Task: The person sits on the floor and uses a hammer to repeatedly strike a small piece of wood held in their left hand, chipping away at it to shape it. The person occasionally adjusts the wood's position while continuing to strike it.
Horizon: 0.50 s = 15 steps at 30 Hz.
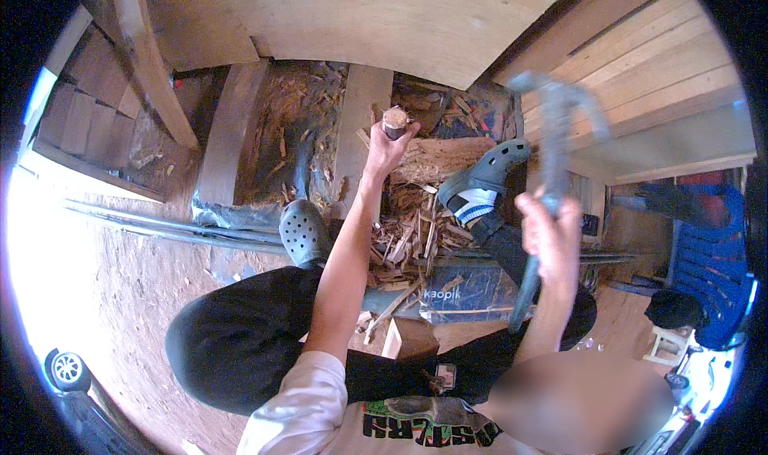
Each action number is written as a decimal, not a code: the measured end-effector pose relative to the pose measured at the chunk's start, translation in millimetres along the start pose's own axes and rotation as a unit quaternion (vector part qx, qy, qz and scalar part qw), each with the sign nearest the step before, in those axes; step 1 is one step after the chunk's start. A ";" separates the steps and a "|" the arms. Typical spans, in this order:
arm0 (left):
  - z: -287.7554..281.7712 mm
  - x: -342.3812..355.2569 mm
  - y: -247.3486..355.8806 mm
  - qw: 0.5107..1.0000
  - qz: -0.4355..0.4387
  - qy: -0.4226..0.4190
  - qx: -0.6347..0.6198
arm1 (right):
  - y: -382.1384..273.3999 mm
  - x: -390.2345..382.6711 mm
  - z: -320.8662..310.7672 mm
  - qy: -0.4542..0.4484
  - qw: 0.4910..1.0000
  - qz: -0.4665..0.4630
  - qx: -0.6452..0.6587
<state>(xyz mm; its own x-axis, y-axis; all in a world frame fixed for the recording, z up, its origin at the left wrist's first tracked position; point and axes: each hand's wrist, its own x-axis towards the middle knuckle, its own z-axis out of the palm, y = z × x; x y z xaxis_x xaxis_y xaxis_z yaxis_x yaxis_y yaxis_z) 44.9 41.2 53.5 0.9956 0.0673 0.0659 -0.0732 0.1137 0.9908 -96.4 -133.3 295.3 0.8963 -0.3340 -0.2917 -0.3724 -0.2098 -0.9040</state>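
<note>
My left hand (386, 144) is closed around an upright tool handle (395, 120) with a pale, round, worn top; its lower end is hidden by the hand. Below it lies a rough pale log (432, 159) among splintered wood scraps (400, 235). In my right hand (550, 231) is a long grey metal hammer (564, 127), raised to the right of the left hand, its curved head blurred. My right foot, in a grey clog (472, 175), rests beside the log. My left clog (301, 235) is left of the scraps.
Plywood boards (360, 15) span the top, with stacked planks (632, 55) at upper right and loose timber (144, 79) at left. Long pipes (160, 227) cross behind my legs. A blue plastic chair (704, 271) stands at right, and a car wheel (68, 368) shows at lower left.
</note>
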 end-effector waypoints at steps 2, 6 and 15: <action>-0.4 1.3 -1.4 1.000 0.021 -0.001 -0.007 | -38.6 -0.4 -4.5 0.001 0.990 -0.117 0.079; 4.9 2.3 0.2 0.999 0.010 -0.046 -0.006 | -66.5 10.9 1.7 0.006 0.947 -0.268 0.177; 14.6 0.0 -7.8 0.992 0.038 -0.113 -0.041 | 62.8 76.9 58.0 -0.089 0.968 -0.052 -0.227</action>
<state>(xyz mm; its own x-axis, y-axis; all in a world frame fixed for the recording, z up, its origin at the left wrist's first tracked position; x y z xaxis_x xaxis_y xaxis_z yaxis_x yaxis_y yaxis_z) 46.3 25.8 47.5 0.9742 -0.1434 0.1744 -0.1445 0.1976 0.9696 -36.9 -118.9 198.0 0.9466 -0.1338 -0.2934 -0.3099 -0.6293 -0.7128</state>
